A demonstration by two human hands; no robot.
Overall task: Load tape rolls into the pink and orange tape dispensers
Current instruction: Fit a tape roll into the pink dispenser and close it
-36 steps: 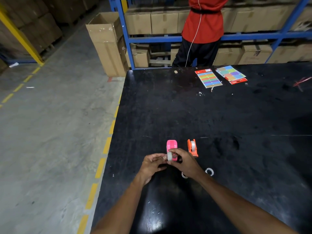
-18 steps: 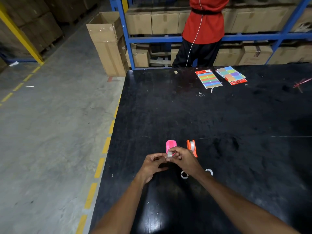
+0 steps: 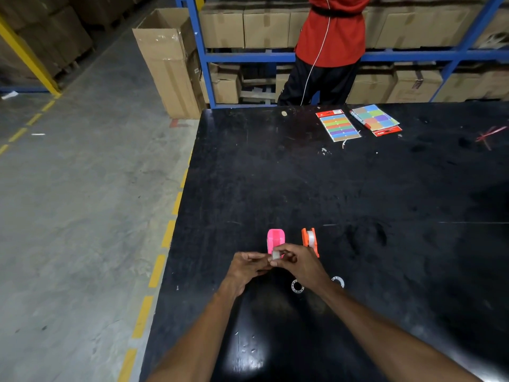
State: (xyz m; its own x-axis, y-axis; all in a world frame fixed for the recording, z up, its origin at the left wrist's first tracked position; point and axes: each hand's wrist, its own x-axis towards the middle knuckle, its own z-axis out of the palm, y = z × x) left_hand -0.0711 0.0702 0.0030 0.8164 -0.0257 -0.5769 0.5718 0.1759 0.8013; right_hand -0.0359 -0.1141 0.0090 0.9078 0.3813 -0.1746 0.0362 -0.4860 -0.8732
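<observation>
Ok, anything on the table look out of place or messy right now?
Nothing damaged. Two loose white rings lie flat by the right hand, and red scraps sit at the table's far right. The orange dispenser stands upright, already holding tape.

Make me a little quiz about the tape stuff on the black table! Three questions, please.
1. True or false: the orange dispenser already has a tape roll in it.
2. Which hand pinches the small tape roll: A) left hand alone, B) right hand, C) neither?
3. How many loose white rings lie on the table near the wrists?

Key
1. True.
2. B; it holds the roll right at the near end of the pink dispenser.
3. Two; the other ring is partly hidden.
</observation>
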